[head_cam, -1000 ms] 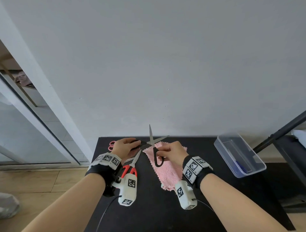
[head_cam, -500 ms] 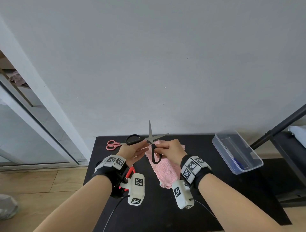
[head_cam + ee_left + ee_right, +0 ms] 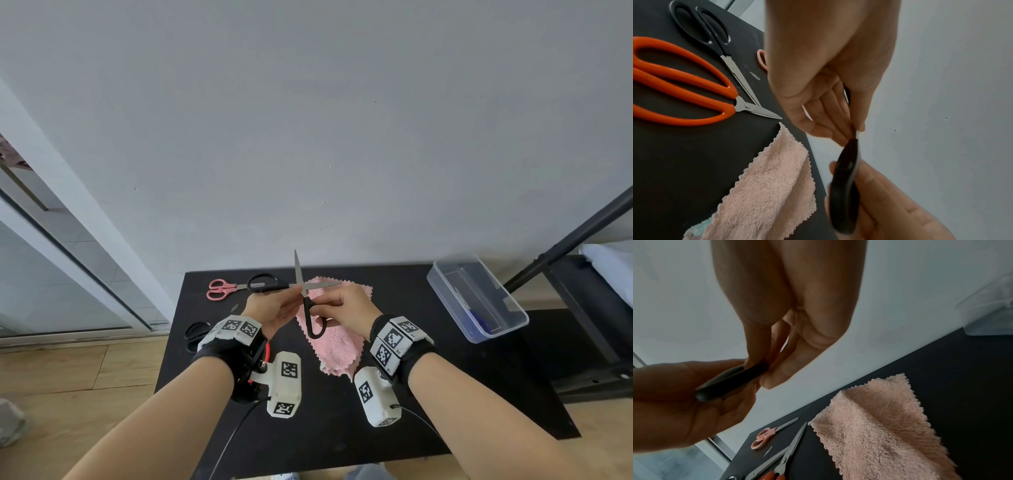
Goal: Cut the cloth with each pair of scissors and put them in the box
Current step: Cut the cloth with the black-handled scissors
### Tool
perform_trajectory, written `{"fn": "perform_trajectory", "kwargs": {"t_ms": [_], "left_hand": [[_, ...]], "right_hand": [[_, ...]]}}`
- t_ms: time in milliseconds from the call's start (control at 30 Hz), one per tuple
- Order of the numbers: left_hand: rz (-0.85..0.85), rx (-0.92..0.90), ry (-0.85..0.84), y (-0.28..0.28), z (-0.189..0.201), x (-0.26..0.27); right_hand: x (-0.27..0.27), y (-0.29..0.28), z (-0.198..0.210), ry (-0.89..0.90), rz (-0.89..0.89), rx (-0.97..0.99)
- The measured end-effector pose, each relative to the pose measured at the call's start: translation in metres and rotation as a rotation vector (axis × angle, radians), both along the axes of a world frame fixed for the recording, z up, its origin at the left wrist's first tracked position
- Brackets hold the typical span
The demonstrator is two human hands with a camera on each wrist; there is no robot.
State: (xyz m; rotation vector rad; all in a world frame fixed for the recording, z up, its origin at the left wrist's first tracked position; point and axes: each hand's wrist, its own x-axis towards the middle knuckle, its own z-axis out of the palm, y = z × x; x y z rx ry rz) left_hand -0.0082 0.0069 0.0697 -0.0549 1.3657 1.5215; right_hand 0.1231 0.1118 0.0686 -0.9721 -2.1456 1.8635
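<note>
Left hand [image 3: 274, 310]: palm turned up, fingers and thumb pinching the black-handled scissors [image 3: 303, 298] near the pivot; in the left wrist view the fingertips [image 3: 838, 136] close on the metal just above the black handle. Right hand [image 3: 346, 308]: thumb and fingers curled round the lower handle loop, which hangs toward the bottom of the frame. Scissors held in the air at frame centre, blades spread wide: one blade points straight up against the wall, the other points right. The second handle loop sticks out to the left, above the left hand.

Pink cloth [image 3: 337, 342]: lies on the black tabletop [image 3: 445, 394] directly below and behind the hands, folded, with zigzag edges, not touching the held scissors.

Clear plastic box [image 3: 478, 296]: at right of frame, near the tabletop's far right corner, well apart from the cloth. A blue item lies inside; cannot tell what it is.

Other pairs on the tabletop, left of the cloth: pink scissors [image 3: 221, 288] at the far left edge; orange-handled scissors [image 3: 684, 84] and long black-handled scissors [image 3: 711, 42] side by side, tips just touching, both closed, largely hidden under the left wrist in the head view.
</note>
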Motion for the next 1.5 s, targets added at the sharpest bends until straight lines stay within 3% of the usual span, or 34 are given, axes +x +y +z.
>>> {"fn": "perform_trajectory", "kwargs": {"t_ms": [200, 500, 667, 800, 933, 1200, 1500], "left_hand": [[0.037, -0.049, 0.014, -0.005, -0.020, -0.005], [0.017, -0.144, 0.019, -0.024, -0.054, -0.011], [-0.006, -0.169, 0.023, -0.034, -0.065, -0.013], [0.016, -0.181, 0.018, -0.039, -0.069, -0.015], [0.030, -0.170, 0.004, -0.042, -0.069, -0.017], [-0.013, -0.121, 0.019, -0.039, -0.053, -0.022], [-0.262, -0.148, 0.336, -0.014, -0.023, -0.017]], "right_hand": [[0.013, 0.006, -0.013, -0.100, -0.044, -0.060], [0.036, -0.001, -0.064, -0.365, 0.047, 0.168], [0.031, -0.016, -0.078, -0.625, 0.245, 0.477], [0.029, -0.020, -0.082, -0.671, 0.397, 0.631], [0.027, -0.019, -0.082, -0.630, 0.386, 0.655], [0.024, 0.000, -0.060, -0.461, 0.036, 0.270], [0.013, 0.031, 0.007, -0.149, -0.103, 0.091]]}}
